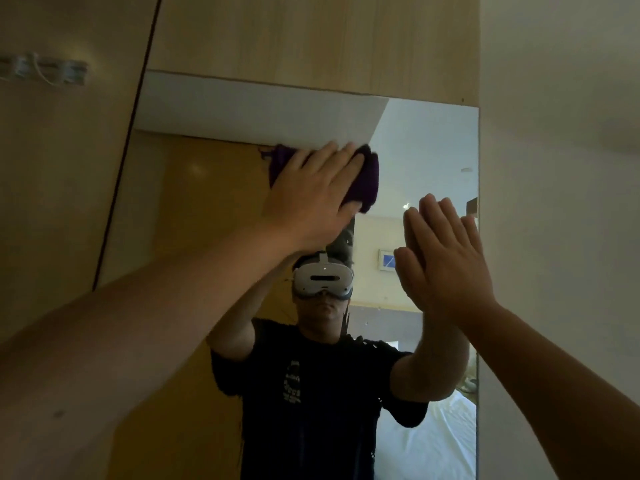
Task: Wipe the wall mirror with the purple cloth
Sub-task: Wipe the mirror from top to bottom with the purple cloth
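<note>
A tall wall mirror is set into a wooden panel and fills the middle of the head view. My left hand presses a folded purple cloth flat against the glass in the mirror's upper part. The cloth shows past my fingertips and at the left of my hand. My right hand lies flat on the glass with fingers together, near the mirror's right edge and lower than the cloth. It holds nothing. The mirror reflects a person in a dark T-shirt with a white headset.
Wooden wall panels surround the mirror above and to the left. A pale wall adjoins its right edge. A hook rail is fixed on the left panel. A bed with white sheets shows in the reflection.
</note>
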`<move>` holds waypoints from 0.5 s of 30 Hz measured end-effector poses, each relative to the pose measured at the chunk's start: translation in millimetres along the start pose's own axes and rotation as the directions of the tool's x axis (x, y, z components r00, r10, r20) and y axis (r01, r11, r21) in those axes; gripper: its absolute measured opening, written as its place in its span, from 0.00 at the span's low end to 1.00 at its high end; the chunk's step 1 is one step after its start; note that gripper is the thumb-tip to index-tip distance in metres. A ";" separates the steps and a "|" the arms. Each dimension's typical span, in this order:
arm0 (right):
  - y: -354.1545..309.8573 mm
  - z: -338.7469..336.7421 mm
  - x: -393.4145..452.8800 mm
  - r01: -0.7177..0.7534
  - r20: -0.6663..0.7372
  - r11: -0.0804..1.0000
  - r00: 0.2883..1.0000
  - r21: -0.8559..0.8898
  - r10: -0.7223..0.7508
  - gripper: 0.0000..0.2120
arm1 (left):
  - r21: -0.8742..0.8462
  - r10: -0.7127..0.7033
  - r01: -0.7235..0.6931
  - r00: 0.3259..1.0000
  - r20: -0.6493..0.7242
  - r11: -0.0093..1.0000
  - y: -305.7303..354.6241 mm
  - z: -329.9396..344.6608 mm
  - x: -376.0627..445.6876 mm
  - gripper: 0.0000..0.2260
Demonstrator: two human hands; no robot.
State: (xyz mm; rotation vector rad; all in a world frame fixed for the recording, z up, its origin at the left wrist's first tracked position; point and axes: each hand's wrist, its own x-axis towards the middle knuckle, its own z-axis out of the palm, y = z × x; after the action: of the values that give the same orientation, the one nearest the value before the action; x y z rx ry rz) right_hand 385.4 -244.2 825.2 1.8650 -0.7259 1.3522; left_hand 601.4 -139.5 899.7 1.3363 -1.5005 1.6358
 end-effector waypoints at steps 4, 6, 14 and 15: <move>-6.1 -3.1 0.2 -0.018 -0.050 0.998 0.999 0.054 0.020 0.25 | 0.014 0.146 -0.148 0.984 0.105 0.989 40.0 8.3 -112.1 0.31; -7.0 -5.2 0.5 -0.027 -0.050 0.997 0.998 0.069 0.030 0.24 | 0.010 0.167 -0.169 0.977 0.130 0.986 53.1 13.4 -153.1 0.32; -1.5 -20.4 -11.2 -0.106 0.017 0.994 0.994 0.022 0.105 0.26 | -0.024 0.266 -0.267 0.942 0.207 0.963 82.5 17.0 -229.3 0.32; -0.6 -20.0 -15.8 -0.109 0.042 0.994 0.993 -0.005 0.109 0.26 | -0.022 0.270 -0.271 0.944 0.190 0.962 81.2 17.4 -228.6 0.31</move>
State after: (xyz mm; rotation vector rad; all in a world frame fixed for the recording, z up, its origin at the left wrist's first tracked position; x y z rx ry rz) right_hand 370.1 -227.2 814.0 1.8805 -0.8618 1.3816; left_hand 617.0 -123.8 657.5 1.3714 -1.8658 1.7138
